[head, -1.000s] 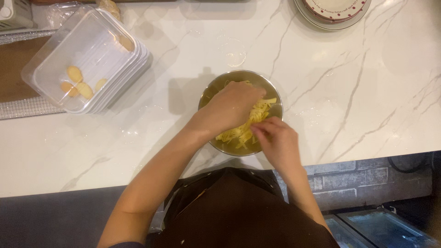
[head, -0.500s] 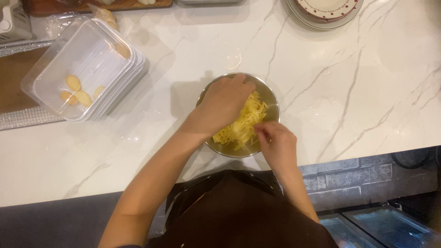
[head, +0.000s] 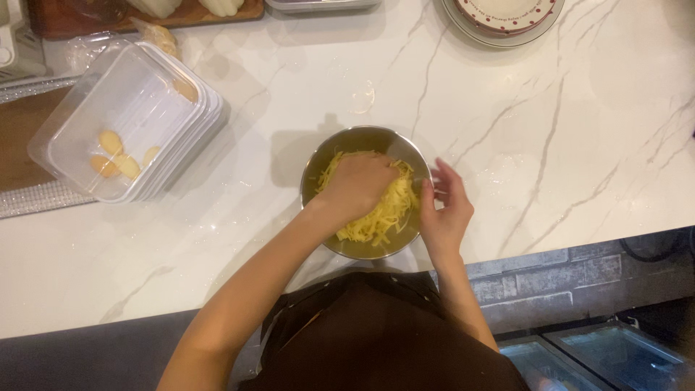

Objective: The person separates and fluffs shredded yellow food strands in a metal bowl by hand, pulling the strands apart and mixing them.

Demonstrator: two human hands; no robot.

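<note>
A round steel bowl (head: 329, 156) sits on the white marble counter (head: 565, 145) close to its front edge. It is filled with thin yellow shredded strips (head: 394, 206). My left hand (head: 358, 185) is down inside the bowl, fingers curled into the shreds. My right hand (head: 445, 210) rests against the bowl's right rim with its fingers spread and nothing in them.
Stacked clear plastic trays (head: 127, 119) at the left hold a few pale yellow slices (head: 116, 156). A wooden board (head: 145, 14) lies at the back left and a red-dotted plate (head: 507, 14) at the back right. A metal tray edge (head: 322, 6) shows at the top.
My right hand has left the shreds and now sits outside at the bowl's right rim, fingers apart. My left hand stays buried in the shreds. The view has shifted slightly.
</note>
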